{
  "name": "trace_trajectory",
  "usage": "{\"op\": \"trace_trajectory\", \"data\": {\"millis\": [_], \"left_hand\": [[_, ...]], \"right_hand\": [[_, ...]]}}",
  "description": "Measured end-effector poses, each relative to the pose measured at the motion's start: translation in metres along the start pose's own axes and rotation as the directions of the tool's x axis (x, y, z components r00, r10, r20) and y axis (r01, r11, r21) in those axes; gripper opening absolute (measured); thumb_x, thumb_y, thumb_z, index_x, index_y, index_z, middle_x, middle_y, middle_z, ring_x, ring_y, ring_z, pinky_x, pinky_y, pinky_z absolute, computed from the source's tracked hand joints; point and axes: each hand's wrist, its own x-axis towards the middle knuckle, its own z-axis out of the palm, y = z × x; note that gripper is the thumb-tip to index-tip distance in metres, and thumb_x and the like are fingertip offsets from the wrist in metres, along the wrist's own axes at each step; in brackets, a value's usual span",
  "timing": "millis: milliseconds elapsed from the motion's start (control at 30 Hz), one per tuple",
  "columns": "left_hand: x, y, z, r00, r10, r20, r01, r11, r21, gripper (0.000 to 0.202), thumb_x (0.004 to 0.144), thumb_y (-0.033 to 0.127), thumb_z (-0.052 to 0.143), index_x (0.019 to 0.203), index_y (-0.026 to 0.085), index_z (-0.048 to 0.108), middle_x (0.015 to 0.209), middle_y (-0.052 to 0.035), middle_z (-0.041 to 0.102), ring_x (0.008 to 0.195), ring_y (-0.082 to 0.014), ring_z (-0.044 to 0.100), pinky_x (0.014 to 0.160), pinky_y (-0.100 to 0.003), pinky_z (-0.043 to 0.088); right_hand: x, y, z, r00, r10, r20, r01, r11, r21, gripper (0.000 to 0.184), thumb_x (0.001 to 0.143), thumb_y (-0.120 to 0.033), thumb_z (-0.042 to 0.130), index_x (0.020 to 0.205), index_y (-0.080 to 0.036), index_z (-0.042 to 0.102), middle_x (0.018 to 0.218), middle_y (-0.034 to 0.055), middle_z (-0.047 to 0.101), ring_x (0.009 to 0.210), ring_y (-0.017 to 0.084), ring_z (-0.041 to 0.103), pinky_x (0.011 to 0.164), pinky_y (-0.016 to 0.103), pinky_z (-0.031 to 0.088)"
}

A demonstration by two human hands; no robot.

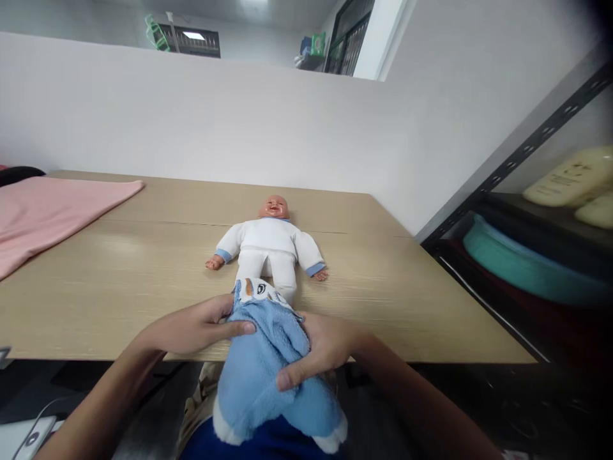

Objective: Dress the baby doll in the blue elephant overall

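A pair of fuzzy blue doll pants (261, 367) with white feet hangs over the table's front edge, held between both hands. My left hand (211, 326) grips the waist on its left side, thumb on top. On the other side, my right hand (320, 348) pinches the cloth, its thumb lying across the front. The turned-out waist shows white fabric with a printed eye and an orange patch. Just beyond, a baby doll (268, 237) lies on its back, head toward the wall, in a white top with blue cuffs and white legs. The pants cover the view of its feet.
The wooden table (397, 287) runs up to a white wall (215, 121). A pink cloth (57, 207) lies at the left. To the right, a dark metal shelf (498, 153) holds a teal basin (527, 265) and pale yellow bottles (569, 179).
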Motion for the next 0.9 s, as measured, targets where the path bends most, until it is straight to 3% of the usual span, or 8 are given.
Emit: {"op": "trace_trajectory", "data": {"millis": [133,267,367,500,567,667,800,900], "left_hand": [[0.002,-0.008,0.013,0.983,-0.136,-0.125,0.118,0.983,-0.139,0.052,0.103,0.065,0.076,0.133,0.022,0.08,0.128,-0.0108,0.084,0.123,-0.0332,0.076,0.103,-0.041,0.064],[-0.001,-0.029,0.007,0.993,-0.05,-0.104,0.022,0.967,-0.253,0.064,0.091,0.075,0.085,0.124,0.02,0.084,0.122,-0.012,0.084,0.116,-0.0329,0.077,0.102,-0.041,0.062],[-0.005,-0.042,0.003,1.0,0.019,-0.017,-0.024,0.933,-0.36,0.072,0.074,0.074,0.099,0.119,0.018,0.086,0.114,-0.012,0.085,0.107,-0.0322,0.079,0.095,-0.039,0.063],[-0.003,-0.037,0.013,0.974,-0.148,-0.17,0.044,0.863,-0.504,0.064,0.088,0.074,0.089,0.118,0.018,0.085,0.117,-0.0148,0.086,0.109,-0.0319,0.08,0.098,-0.04,0.063],[0.0,-0.029,0.02,0.942,-0.24,-0.235,0.092,0.857,-0.508,0.061,0.096,0.073,0.082,0.123,0.018,0.083,0.124,-0.0156,0.085,0.118,-0.0339,0.079,0.103,-0.042,0.062],[0.003,-0.021,0.025,0.933,-0.251,-0.259,0.135,0.909,-0.394,0.063,0.097,0.076,0.079,0.124,0.019,0.082,0.126,-0.0143,0.085,0.129,-0.0357,0.074,0.106,-0.042,0.061],[-0.003,-0.032,0.029,0.951,-0.246,-0.187,0.14,0.883,-0.448,0.068,0.093,0.079,0.081,0.123,0.017,0.083,0.122,-0.0146,0.085,0.118,-0.034,0.077,0.102,-0.041,0.062],[-0.009,-0.048,0.034,0.992,-0.088,-0.091,0.014,0.789,-0.614,0.081,0.075,0.076,0.097,0.129,0.018,0.083,0.124,-0.0163,0.085,0.118,-0.0364,0.079,0.103,-0.043,0.063]], "right_hand": [[0.005,0.015,0.003,0.981,-0.089,-0.171,0.107,0.989,0.103,0.075,0.087,-0.051,0.098,0.15,-0.021,0.071,0.143,0.0127,0.079,0.136,0.035,0.073,0.121,0.052,0.057],[0.008,0.032,0.005,0.93,-0.048,-0.364,0.137,0.965,0.223,0.059,0.091,-0.067,0.091,0.13,-0.023,0.081,0.129,0.011,0.082,0.123,0.033,0.076,0.117,0.05,0.059],[0.008,0.042,0.007,0.928,0.033,-0.372,0.099,0.939,0.33,0.065,0.081,-0.073,0.097,0.121,-0.023,0.083,0.12,0.0092,0.083,0.113,0.032,0.078,0.112,0.049,0.061],[0.007,0.042,0.009,0.967,0.051,-0.251,0.044,0.931,0.361,0.064,0.085,-0.063,0.098,0.134,-0.026,0.081,0.128,0.0082,0.084,0.121,0.032,0.078,0.113,0.047,0.06],[0.009,0.035,0.012,0.998,0.024,-0.055,-0.005,0.947,0.32,0.064,0.081,-0.048,0.105,0.136,-0.027,0.081,0.13,0.0085,0.084,0.122,0.032,0.079,0.112,0.045,0.062],[0.013,0.031,0.017,0.985,-0.026,0.169,-0.02,0.963,0.27,0.067,0.07,-0.035,0.111,0.13,-0.025,0.083,0.126,0.0075,0.084,0.122,0.03,0.08,0.116,0.043,0.06],[0.018,0.049,0.024,0.994,-0.088,-0.069,0.109,0.886,0.45,0.064,0.069,-0.047,0.108,0.123,-0.024,0.082,0.12,0.0075,0.084,0.113,0.027,0.08,0.105,0.038,0.064],[0.017,0.065,0.028,0.958,-0.065,-0.28,0.208,0.83,0.518,0.061,0.071,-0.061,0.103,0.113,-0.023,0.081,0.109,0.0068,0.083,0.098,0.025,0.08,0.095,0.037,0.066]]}}
